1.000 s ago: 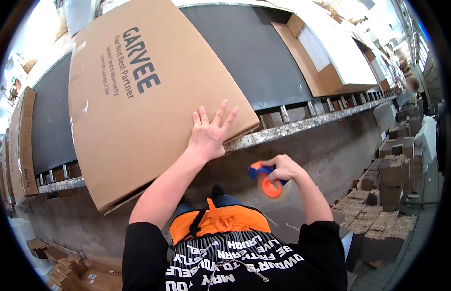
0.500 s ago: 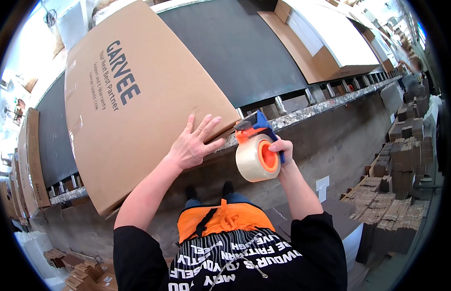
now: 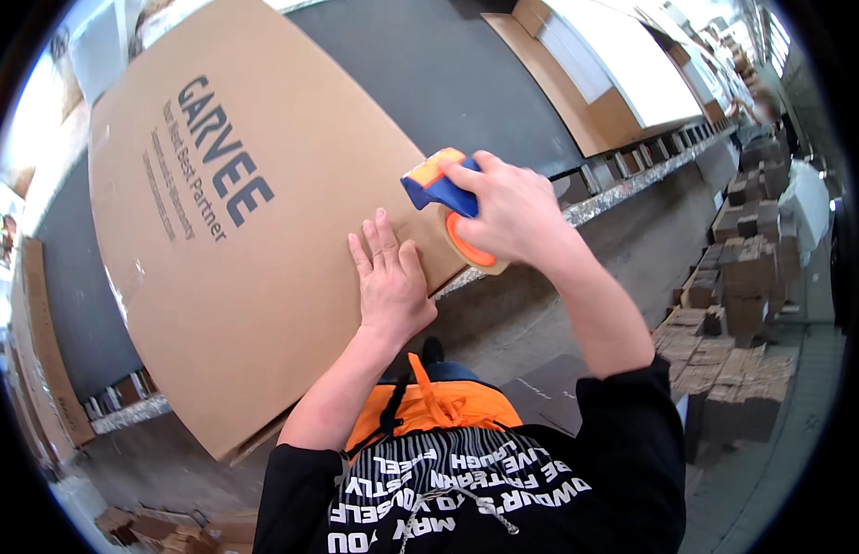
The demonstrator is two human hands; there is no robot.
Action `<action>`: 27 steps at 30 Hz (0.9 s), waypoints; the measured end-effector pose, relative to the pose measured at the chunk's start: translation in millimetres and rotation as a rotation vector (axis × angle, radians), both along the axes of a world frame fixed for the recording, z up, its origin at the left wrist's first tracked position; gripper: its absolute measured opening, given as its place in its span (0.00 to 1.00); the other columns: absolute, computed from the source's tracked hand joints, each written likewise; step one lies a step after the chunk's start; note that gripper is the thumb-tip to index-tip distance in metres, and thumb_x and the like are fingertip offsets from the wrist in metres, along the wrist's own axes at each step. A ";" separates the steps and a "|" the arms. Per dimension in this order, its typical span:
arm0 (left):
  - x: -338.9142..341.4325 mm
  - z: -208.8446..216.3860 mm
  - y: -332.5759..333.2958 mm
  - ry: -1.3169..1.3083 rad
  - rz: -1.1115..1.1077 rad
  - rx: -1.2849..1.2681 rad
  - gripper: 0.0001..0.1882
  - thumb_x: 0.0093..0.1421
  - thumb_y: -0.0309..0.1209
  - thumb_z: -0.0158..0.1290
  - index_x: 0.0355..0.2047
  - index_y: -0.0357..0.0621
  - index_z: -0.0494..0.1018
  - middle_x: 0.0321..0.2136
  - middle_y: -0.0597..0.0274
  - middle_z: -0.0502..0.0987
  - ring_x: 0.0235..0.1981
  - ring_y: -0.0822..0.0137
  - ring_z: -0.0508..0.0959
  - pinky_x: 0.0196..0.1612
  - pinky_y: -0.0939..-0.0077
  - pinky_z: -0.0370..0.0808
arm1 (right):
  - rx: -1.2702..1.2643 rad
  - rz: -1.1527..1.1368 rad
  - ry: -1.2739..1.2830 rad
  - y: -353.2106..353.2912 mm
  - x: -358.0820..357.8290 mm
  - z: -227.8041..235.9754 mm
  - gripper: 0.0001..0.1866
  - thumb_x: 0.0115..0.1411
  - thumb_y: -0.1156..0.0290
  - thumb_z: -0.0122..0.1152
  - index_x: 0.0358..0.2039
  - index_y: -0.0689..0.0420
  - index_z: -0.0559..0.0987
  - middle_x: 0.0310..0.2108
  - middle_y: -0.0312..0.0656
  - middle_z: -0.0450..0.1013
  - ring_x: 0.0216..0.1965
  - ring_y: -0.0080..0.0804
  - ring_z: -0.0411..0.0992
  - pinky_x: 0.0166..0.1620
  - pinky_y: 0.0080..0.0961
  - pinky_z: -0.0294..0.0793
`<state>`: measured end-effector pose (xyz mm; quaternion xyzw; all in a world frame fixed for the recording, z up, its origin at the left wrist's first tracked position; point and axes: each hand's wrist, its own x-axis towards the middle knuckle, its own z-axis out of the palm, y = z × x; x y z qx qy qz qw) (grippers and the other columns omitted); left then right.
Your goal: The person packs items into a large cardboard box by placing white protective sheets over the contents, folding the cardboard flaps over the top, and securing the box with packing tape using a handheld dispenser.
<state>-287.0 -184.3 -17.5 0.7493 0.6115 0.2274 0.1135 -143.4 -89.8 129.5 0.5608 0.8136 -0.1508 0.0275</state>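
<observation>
A large brown cardboard box (image 3: 291, 295) with dark print lies on the conveyor, its near edge jutting out over the rail. My left hand (image 3: 393, 291) rests on the box top near its right corner, fingers stretched out and touching the cardboard. In my right hand (image 3: 513, 212) is a blue and orange tape dispenser (image 3: 441, 185), held by its handle over the right end of the box. Its tape roll with an orange hub (image 3: 471, 245) is partly hidden behind the hand. Whether the dispenser touches the cardboard I cannot tell.
The dark conveyor belt (image 3: 411, 78) runs behind the box, with a metal rail (image 3: 623, 194) along its near side. An opened carton with white panels (image 3: 623, 60) stands farther right. Flattened cardboard stacks (image 3: 716, 360) line the right. More boxes (image 3: 51, 351) stand left.
My right hand has swung the tape dispenser up and left, from beside the box to over its right end, turning it. The left hand sits slightly farther right. The box appears shifted and turned.
</observation>
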 end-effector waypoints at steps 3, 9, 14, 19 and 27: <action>4.2 11.5 3.4 -0.015 0.007 -0.039 0.24 0.46 0.24 0.59 0.43 0.34 0.64 0.64 0.23 0.50 0.67 0.28 0.52 0.68 0.32 0.42 | -0.147 0.083 -0.301 34.8 -33.2 -17.6 0.20 0.41 0.61 0.61 0.33 0.58 0.84 0.33 0.53 0.80 0.35 0.51 0.79 0.41 0.37 0.79; -9.8 2.6 7.2 -0.049 0.007 0.038 0.22 0.43 0.23 0.58 0.40 0.36 0.64 0.65 0.22 0.50 0.66 0.28 0.56 0.67 0.31 0.46 | -0.315 0.085 -0.351 19.0 -35.8 -5.8 0.20 0.38 0.62 0.63 0.30 0.64 0.83 0.32 0.57 0.79 0.36 0.50 0.80 0.42 0.39 0.81; -3.2 18.0 8.8 0.047 -0.051 0.014 0.34 0.40 0.24 0.60 0.51 0.43 0.64 0.70 0.45 0.50 0.66 0.29 0.56 0.65 0.26 0.49 | -0.199 0.175 -0.320 -55.4 38.4 -28.1 0.25 0.43 0.56 0.64 0.42 0.53 0.80 0.30 0.52 0.78 0.32 0.50 0.79 0.39 0.42 0.79; -5.6 33.0 23.9 0.397 -0.283 -0.157 0.54 0.42 0.34 0.62 0.70 0.71 0.53 0.73 0.70 0.47 0.70 0.34 0.50 0.60 0.15 0.48 | -0.217 0.077 -0.330 -127.0 70.3 -50.3 0.28 0.43 0.55 0.65 0.46 0.52 0.79 0.33 0.50 0.75 0.31 0.51 0.79 0.38 0.44 0.79; 16.8 43.5 38.6 0.556 -0.261 -0.226 0.59 0.37 0.40 0.65 0.71 0.60 0.51 0.73 0.59 0.48 0.71 0.35 0.46 0.61 0.16 0.47 | -0.255 0.210 -0.279 -77.8 15.2 -153.6 0.14 0.43 0.62 0.63 0.27 0.57 0.86 0.29 0.46 0.81 0.40 0.45 0.79 0.46 0.32 0.78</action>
